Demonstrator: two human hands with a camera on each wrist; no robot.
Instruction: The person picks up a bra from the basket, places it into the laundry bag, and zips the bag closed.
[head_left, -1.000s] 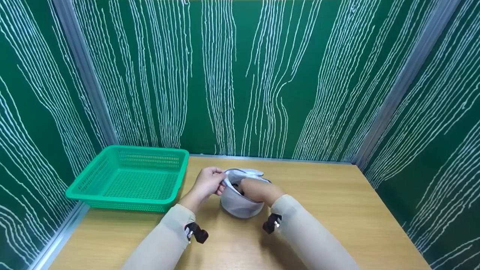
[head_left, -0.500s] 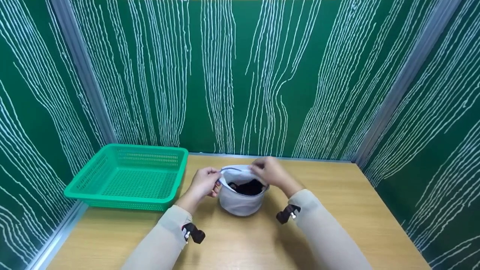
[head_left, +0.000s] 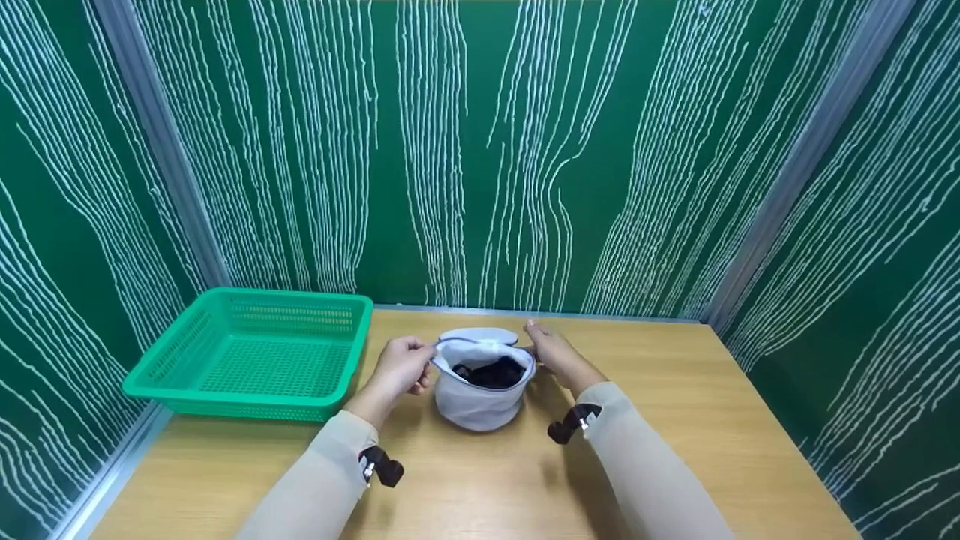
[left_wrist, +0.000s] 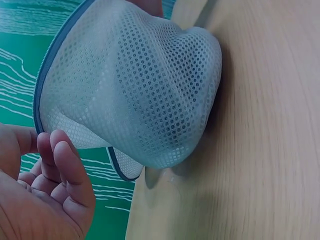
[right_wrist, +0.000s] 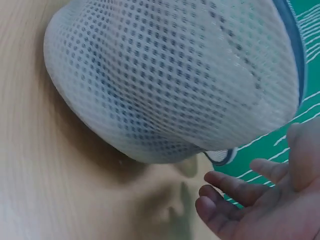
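A white mesh laundry bag [head_left: 478, 406] with a dark blue zip edge stands on the table, its round lid [head_left: 487, 335] folded back behind the mouth. Inside lies something black [head_left: 499, 373], whose kind I cannot make out. My left hand [head_left: 403, 365] pinches the bag's rim on the left side; the left wrist view shows thumb and fingertips [left_wrist: 62, 140] meeting at the zip edge. To the right of the bag is my right hand [head_left: 559, 356], its fingers [right_wrist: 235, 190] loosely extended. In the right wrist view nothing lies in that hand, and a gap separates it from the mesh.
A green plastic basket [head_left: 341, 405] with slotted walls stands on the left of the wooden table [head_left: 675, 420]. Green panels [head_left: 525, 165] with wavy white lines rise behind the table and at both sides.
My right hand has come out of the bag, gone to the rear rim, then moved off to the right side. The lid now lies back. My left hand keeps its pinch on the rim.
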